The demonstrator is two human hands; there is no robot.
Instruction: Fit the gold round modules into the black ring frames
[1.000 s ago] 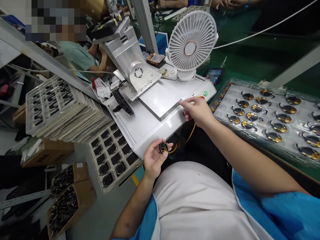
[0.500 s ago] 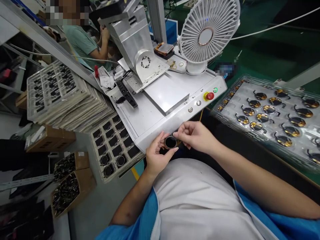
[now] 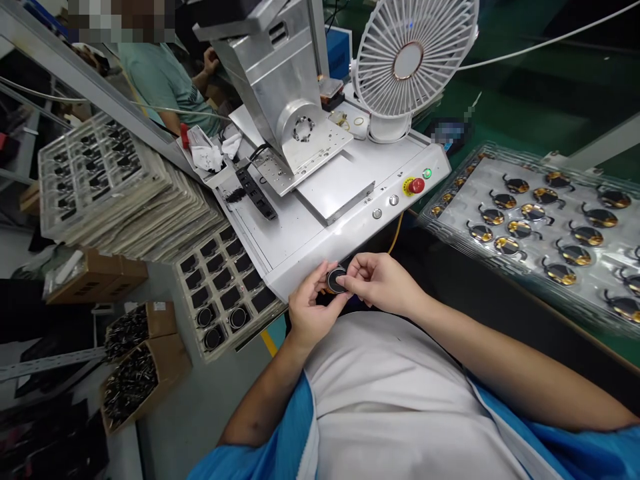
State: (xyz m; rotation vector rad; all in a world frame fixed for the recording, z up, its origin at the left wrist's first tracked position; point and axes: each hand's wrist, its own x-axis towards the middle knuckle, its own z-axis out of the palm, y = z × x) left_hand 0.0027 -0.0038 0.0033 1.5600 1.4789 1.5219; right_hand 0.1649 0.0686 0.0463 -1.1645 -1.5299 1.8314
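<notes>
A small round black display (image 3: 337,280) with a thin pale rim is held close to my belly, at the front edge of the machine. My left hand (image 3: 313,308) grips it by the rim between thumb and fingers. Thumb and forefinger of my right hand (image 3: 381,283) are pinched together on the display's right side, covering part of its face. Whether a film or other thin piece is between those fingertips, I cannot tell. Some orange shows beneath the display.
Ahead stands a white machine bench (image 3: 300,257) with a metal fixture (image 3: 280,100), a red button (image 3: 415,186) and a fan (image 3: 407,63). A tray of round displays (image 3: 545,230) lies right. At left are a part-filled tray (image 3: 197,333), stacked trays (image 3: 150,220), boxes (image 3: 167,360) and a co-worker (image 3: 160,87).
My right fingers have moved left and down from the display's upper edge onto its face. The display has tilted in my left hand. The camera view has shifted slightly.
</notes>
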